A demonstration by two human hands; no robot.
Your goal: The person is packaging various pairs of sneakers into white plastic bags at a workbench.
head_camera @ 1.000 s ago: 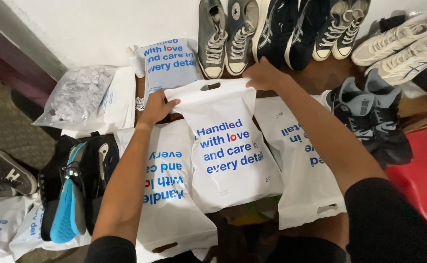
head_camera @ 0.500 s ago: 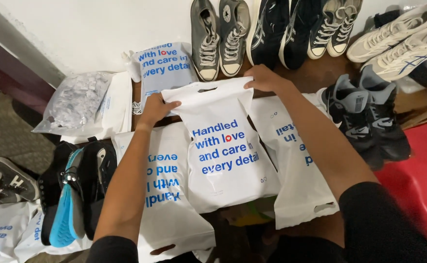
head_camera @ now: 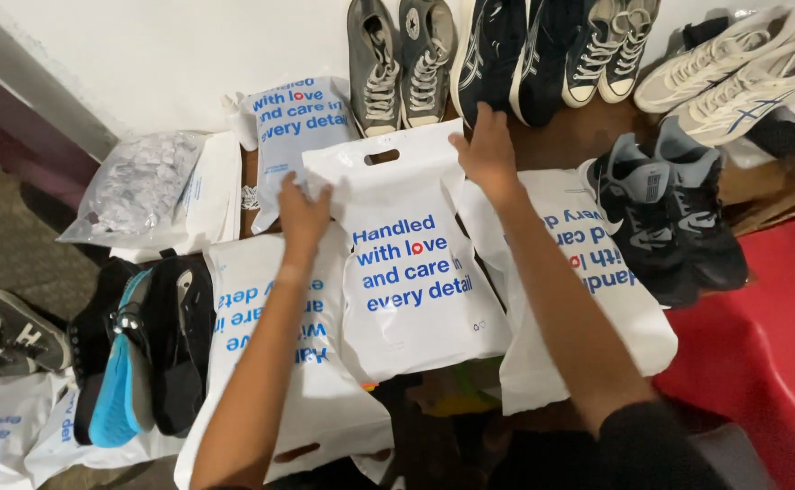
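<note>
White bag (head_camera: 411, 272) gripped at top corners by 2 hands: left hand (head_camera: 302, 204), right hand (head_camera: 483, 150).

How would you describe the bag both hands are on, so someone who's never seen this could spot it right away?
Start at the row of shoes along the white wall, then look just below it. Several white plastic bags lie there; the one meant is the middle bag, gripped at its top corners by the left hand and right hand. Unlike its neighbours, its blue print reads upright and its handle slot faces the shoes.

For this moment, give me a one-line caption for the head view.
Both hands, left hand and right hand, grip the top corners of a white printed bag among shoes.
</note>
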